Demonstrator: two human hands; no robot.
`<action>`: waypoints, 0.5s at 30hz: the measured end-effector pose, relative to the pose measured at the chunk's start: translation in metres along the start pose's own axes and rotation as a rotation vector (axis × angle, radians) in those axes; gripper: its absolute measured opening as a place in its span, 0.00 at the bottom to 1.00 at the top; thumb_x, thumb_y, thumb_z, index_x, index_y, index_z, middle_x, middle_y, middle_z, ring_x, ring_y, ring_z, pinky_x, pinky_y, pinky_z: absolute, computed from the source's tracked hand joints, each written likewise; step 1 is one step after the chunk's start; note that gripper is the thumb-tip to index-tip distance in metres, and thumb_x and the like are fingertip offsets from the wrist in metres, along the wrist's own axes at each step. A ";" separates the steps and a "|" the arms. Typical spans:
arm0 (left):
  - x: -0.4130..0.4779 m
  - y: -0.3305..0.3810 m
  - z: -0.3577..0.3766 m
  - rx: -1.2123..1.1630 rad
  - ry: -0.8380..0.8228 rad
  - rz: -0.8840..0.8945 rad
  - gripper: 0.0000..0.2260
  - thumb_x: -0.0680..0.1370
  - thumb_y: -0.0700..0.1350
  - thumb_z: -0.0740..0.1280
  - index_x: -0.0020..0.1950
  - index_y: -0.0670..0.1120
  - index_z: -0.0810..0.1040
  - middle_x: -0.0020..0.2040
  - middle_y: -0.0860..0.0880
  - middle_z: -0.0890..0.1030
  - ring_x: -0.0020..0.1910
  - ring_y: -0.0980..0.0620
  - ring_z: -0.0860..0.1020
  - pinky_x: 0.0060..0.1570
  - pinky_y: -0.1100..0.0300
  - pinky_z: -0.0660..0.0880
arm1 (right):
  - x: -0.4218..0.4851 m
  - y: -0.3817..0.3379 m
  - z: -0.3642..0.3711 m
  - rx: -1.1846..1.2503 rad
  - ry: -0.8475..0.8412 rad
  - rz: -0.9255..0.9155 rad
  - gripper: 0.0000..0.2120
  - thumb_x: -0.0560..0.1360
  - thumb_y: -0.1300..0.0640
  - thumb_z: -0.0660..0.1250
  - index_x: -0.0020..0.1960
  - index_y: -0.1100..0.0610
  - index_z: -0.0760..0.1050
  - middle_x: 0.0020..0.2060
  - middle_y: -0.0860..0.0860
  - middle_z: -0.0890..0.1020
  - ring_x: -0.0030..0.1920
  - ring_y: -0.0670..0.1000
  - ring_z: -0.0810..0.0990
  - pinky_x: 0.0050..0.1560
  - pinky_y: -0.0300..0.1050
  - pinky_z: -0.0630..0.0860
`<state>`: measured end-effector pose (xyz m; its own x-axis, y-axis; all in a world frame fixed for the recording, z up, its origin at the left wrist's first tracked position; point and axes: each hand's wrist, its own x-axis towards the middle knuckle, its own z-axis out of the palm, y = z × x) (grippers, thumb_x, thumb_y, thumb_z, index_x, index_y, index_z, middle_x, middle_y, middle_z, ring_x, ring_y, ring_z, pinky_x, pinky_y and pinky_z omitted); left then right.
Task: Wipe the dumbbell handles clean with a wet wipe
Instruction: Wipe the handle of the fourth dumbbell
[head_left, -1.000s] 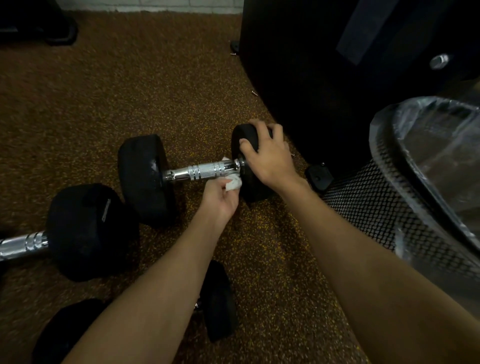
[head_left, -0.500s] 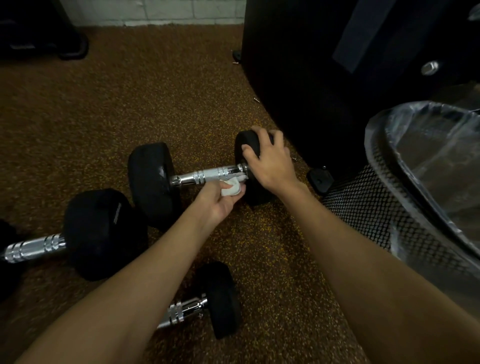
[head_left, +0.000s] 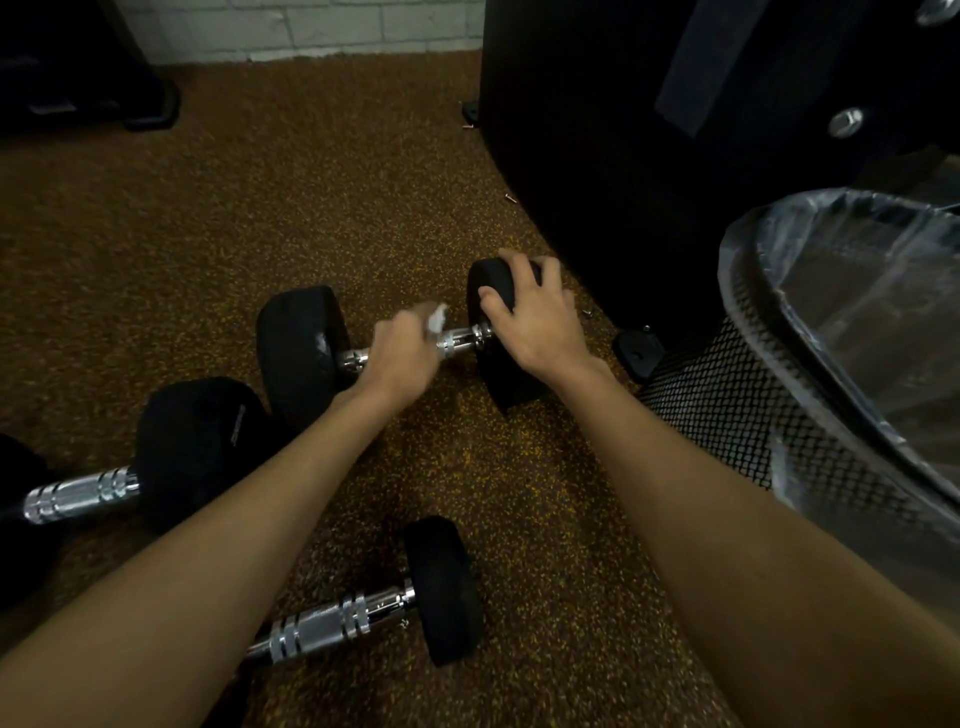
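A dumbbell with black heads and a chrome handle (head_left: 460, 340) lies across the brown speckled floor ahead of me. My left hand (head_left: 402, 358), blurred by motion, is wrapped over the middle of that handle and holds a white wet wipe (head_left: 435, 318), which sticks out above the fingers. My right hand (head_left: 535, 317) grips the top of the dumbbell's right head (head_left: 506, 387). The left head (head_left: 298, 343) rests on the floor. Two more dumbbells lie nearer me, one with a chrome handle (head_left: 78, 496) at the left and one with its handle (head_left: 332, 626) between my forearms.
A black mesh bin (head_left: 727, 415) lined with a clear plastic bag stands at the right. A large black piece of gym equipment (head_left: 597, 156) rises behind the dumbbell. A white brick wall runs along the back, and dark equipment sits at the far left.
My left hand has gone from under the handle's right end to over its middle, taking the wipe with it. The view has tilted down and shows more of the nearest dumbbell.
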<state>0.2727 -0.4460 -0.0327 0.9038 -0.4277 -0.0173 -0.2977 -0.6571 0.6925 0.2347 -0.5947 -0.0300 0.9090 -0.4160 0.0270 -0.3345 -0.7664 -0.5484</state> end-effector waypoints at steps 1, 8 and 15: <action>-0.004 -0.001 0.005 0.098 -0.033 0.112 0.13 0.80 0.38 0.57 0.63 0.42 0.73 0.52 0.43 0.78 0.50 0.43 0.77 0.49 0.53 0.71 | 0.001 0.000 0.000 -0.003 0.000 0.002 0.26 0.78 0.42 0.56 0.74 0.47 0.57 0.71 0.56 0.59 0.67 0.67 0.64 0.64 0.59 0.66; 0.027 0.006 0.019 0.436 -0.155 0.027 0.12 0.81 0.44 0.55 0.59 0.38 0.72 0.59 0.36 0.77 0.58 0.36 0.75 0.54 0.48 0.69 | 0.002 0.000 0.000 0.000 0.003 -0.014 0.25 0.78 0.42 0.56 0.73 0.47 0.58 0.70 0.56 0.60 0.67 0.67 0.65 0.63 0.58 0.67; 0.011 -0.012 0.016 0.232 -0.126 0.327 0.14 0.77 0.31 0.58 0.60 0.41 0.72 0.57 0.42 0.77 0.56 0.43 0.76 0.53 0.56 0.71 | 0.002 -0.002 -0.001 -0.011 0.011 -0.013 0.25 0.78 0.42 0.56 0.73 0.46 0.58 0.71 0.55 0.59 0.67 0.66 0.65 0.63 0.59 0.67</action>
<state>0.2814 -0.4531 -0.0525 0.7098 -0.7000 0.0784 -0.6371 -0.5905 0.4953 0.2368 -0.5945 -0.0283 0.9105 -0.4111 0.0438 -0.3250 -0.7771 -0.5390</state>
